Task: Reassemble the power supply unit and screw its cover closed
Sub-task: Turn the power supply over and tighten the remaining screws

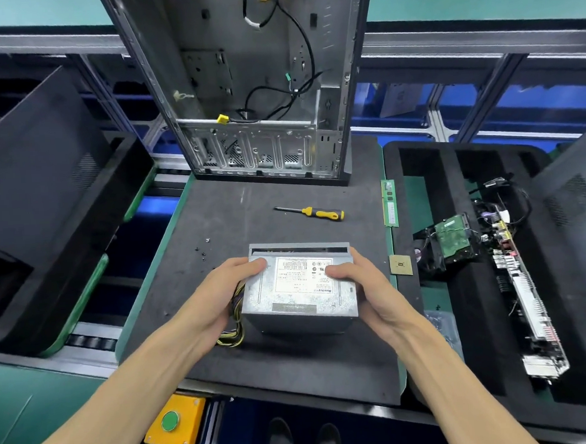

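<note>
Holding the metal box (299,286) on the worktop (293,359), you wrap both sets of fingers (253,266) round its sides so the lid stays put, screwdriver (313,213) waiting nearby.

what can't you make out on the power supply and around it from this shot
Head view only:
- power supply unit label: print too small to read.
- Its cover screw holes: hidden under the left hand and right hand.
- loose screws on the mat: too small to count.
- cable bundle: connectors hidden behind the left hand.
</note>
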`<state>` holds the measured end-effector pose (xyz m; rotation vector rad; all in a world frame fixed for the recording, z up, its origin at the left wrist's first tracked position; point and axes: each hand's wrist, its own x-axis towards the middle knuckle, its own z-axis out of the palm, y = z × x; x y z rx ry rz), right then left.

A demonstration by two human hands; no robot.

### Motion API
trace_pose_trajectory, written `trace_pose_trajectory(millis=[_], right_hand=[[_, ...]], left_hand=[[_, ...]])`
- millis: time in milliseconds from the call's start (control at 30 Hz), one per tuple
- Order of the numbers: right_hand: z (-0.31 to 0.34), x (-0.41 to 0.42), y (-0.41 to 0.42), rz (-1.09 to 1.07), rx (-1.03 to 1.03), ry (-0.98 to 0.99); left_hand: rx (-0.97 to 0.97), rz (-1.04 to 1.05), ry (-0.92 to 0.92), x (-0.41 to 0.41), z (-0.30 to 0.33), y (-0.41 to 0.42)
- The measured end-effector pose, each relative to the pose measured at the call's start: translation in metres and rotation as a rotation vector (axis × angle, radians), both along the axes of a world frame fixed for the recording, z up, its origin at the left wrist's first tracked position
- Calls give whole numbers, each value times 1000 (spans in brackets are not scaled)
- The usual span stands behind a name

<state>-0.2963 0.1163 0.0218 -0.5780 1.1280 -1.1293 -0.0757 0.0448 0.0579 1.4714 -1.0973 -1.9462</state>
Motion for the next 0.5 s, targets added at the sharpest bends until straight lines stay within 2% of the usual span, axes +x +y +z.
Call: trace_pose_trajectory(millis=[267, 500], right_hand=[[-3, 1, -2, -36, 1, 5], [-12, 1, 1, -78, -49, 27]], left_hand=[[-49, -81, -47, 6, -4, 1], [-511, 52, -255, 14, -16, 36]])
